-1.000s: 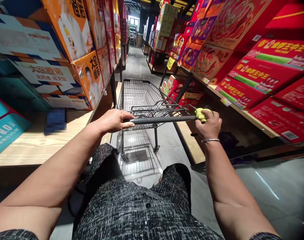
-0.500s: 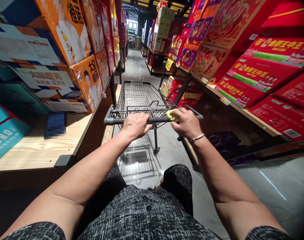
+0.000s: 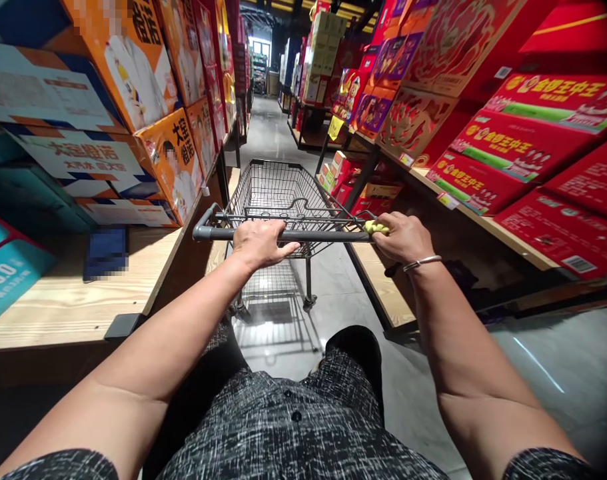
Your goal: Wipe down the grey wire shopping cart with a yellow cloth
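The shopping cart [image 3: 278, 193] stands in the middle of a store aisle, on the grey tiled floor [image 3: 343, 300], with its wire basket pointing to the far end. The handle bar [image 3: 328, 236] runs left to right across the near end of the cart.

Left hand [image 3: 260, 243]: it lies on the handle bar, left of the bar's middle. The fingers curl over the top of the bar and close around it. The thumb lies along the near side.

Right hand [image 3: 402, 238]: it is at the right end of the handle bar. The fingers are closed on a yellow cloth [image 3: 376, 228], which is bunched between the fingers and the bar. The cloth touches the bar and shows only at the left edge of the hand; the rest is hidden under the fingers. A thin metal bracelet [image 3: 422, 263] sits on the wrist.

Both forearms reach from the near edge to the bar. Dark patterned clothing fills the near centre.

Left side: a wooden shelf [image 3: 58, 300] carries stacked orange boxes [image 3: 176, 160] at its far part and a teal box [image 3: 8, 267] at its near left. The cart's left end is near the edge of this shelf.

Right side: tilted red boxes [image 3: 513, 150] fill an upper shelf. A low wooden platform [image 3: 383, 287] lies below it, just beside the right hand. More shelving and stacked cartons line both sides of the aisle to the far end.
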`<action>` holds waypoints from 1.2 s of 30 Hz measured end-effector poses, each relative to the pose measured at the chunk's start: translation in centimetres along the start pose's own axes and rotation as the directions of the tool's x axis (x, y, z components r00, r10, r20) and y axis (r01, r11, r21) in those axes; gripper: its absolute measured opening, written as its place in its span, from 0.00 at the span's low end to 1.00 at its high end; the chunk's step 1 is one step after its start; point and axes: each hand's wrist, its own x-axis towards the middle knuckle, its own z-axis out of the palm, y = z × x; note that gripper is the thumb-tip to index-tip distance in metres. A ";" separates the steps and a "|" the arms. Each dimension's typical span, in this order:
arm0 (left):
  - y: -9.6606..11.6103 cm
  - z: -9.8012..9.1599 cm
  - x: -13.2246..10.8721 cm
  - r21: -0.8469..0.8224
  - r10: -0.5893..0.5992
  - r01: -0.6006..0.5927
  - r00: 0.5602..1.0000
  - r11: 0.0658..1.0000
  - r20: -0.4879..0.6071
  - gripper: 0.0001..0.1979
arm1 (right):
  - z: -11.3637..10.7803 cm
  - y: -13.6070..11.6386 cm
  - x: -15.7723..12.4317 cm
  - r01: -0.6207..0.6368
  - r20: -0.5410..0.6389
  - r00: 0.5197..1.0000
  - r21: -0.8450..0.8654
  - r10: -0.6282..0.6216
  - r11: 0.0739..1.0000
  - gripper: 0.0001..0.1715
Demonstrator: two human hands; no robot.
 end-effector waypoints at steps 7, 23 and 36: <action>-3.1 -0.4 1.2 -0.030 -0.031 0.032 0.999 0.999 0.028 0.26 | -0.6 -2.4 0.7 0.120 0.040 0.992 0.063 -0.122 0.991 0.14; -0.1 2.0 1.9 -0.105 0.084 -0.099 0.986 0.989 -0.142 0.19 | 1.3 -0.2 8.0 -0.047 -0.123 0.991 0.042 0.051 0.998 0.23; -2.7 3.1 3.7 -0.179 0.099 -0.148 0.961 0.973 -0.258 0.21 | 0.3 1.8 9.2 -0.021 0.162 0.985 0.438 -0.056 0.899 0.18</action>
